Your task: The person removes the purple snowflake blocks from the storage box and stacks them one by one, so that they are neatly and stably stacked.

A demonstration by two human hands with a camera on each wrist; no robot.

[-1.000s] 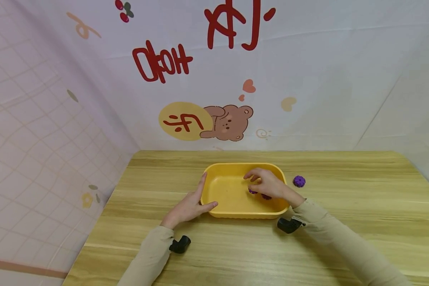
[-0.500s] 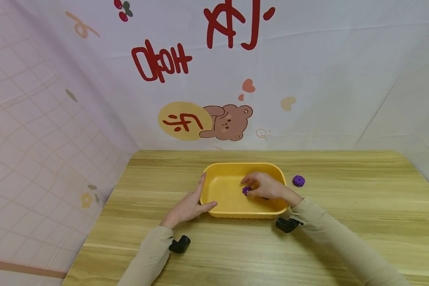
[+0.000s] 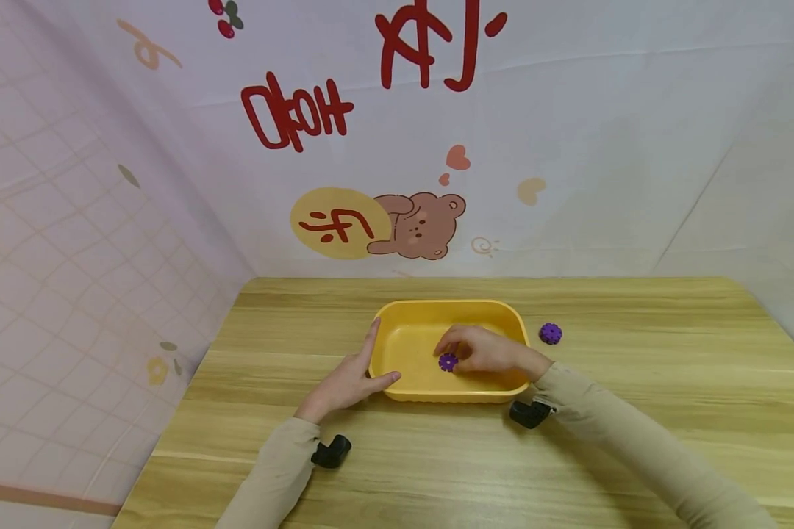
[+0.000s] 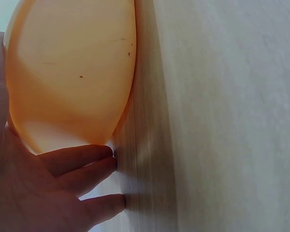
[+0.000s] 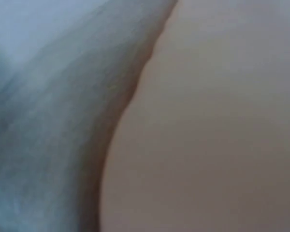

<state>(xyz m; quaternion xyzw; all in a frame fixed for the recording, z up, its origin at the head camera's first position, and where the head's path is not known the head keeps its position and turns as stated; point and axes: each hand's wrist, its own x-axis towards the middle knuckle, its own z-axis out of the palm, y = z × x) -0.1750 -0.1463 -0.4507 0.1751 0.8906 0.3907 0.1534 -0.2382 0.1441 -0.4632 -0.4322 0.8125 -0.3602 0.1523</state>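
Observation:
In the head view a yellow plastic tub (image 3: 410, 349) stands on the table. My left hand (image 3: 344, 378) rests against its left end, thumb over the front rim and fingers along the outside. The left wrist view shows these fingers (image 4: 89, 174) spread and straight against the tub wall. Inside the tub, my right hand (image 3: 486, 349) pinches a purple notched disc (image 3: 448, 362) between thumb and fingers. What lies under the right palm is hidden. The right wrist view has only blurred skin and sleeve.
Right of the tub lies another purple piece (image 3: 551, 333), perhaps stacked discs. Black wrist cameras (image 3: 331, 451) hang from both sleeves. A printed cloth (image 3: 569, 147) rises behind the table (image 3: 668, 382), with another along the left side.
My right hand has moved left and slightly toward me inside the tub, with the purple disc. A second disc seen under the palm earlier is now hidden. The left hand stays put.

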